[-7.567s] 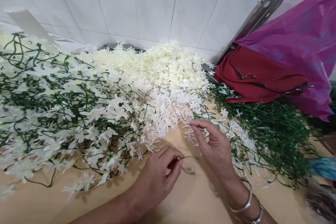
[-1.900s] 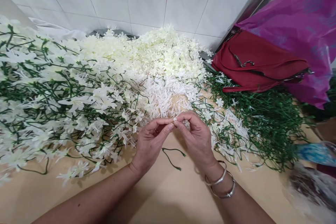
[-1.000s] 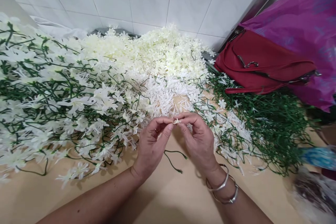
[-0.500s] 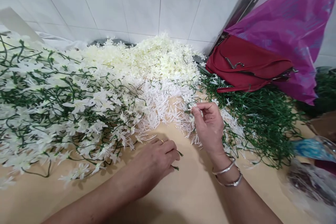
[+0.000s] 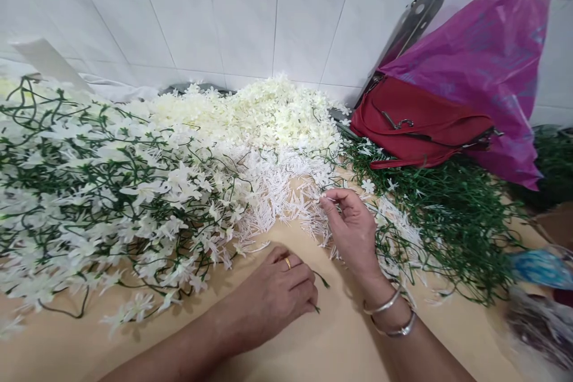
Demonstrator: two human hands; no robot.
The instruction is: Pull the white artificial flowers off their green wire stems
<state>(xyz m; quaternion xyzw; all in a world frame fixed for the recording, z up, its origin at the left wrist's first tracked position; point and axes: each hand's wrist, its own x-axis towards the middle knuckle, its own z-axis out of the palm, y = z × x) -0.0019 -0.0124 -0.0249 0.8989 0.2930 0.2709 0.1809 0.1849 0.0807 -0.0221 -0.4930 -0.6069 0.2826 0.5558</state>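
My left hand [image 5: 284,292] is closed around a green plastic stem [image 5: 322,280], whose ends poke out past the fingers; most of it is hidden in the grip. To its right, my right hand [image 5: 351,230] has thumb and forefinger pinched together at the edge of the loose white stamen pieces [image 5: 275,188]. Something small and white seems to be between those fingertips, too small to name. Left of both hands lies a big heap of white artificial flowers on green stems [image 5: 147,194]. Cream flower heads [image 5: 273,110] are piled behind the stamen pieces.
Bare green stems [image 5: 461,221] form a heap on the right. Above them sit a red handbag [image 5: 416,122] and a purple plastic bag [image 5: 492,71] against the tiled wall [image 5: 242,18]. A blue patterned item [image 5: 539,268] and a clear plastic bag [image 5: 532,328] lie at far right.
My left hand has shifted right with the green stem, closer to my right hand. My right hand stays pinched and has moved only slightly. The view has tilted up a little.
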